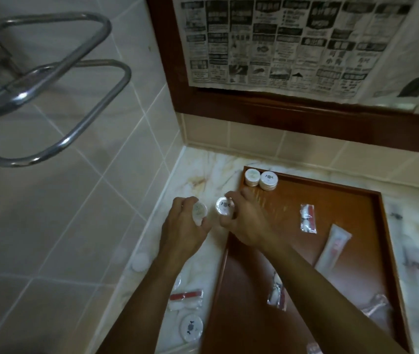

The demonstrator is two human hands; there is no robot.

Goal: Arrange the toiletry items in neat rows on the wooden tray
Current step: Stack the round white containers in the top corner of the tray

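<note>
Marble counter (203,164) in a tiled corner, wooden tray (356,251) on it, glossy red-brown with a raised rim. Nearest, off the tray at left: round white soap (191,327) with a dark emblem, then a red-and-white sachet (185,300), then a white cap (140,261) by the wall. On the tray, near to far: clear sachet (277,293), white tube (332,247) lying diagonal, second sachet (308,218). Left hand (183,226) over the counter, grip closed round a small round wrapped soap. Right hand (244,221) at the tray's left edge, grip pinching another round soap, emblem side up. Far left tray corner: two stacks (260,178) of the same round soaps, side by side, touching. Behind: wood-framed mirror (229,103) covered with newspaper (292,42); chrome rail (50,85) on the left wall.
</note>
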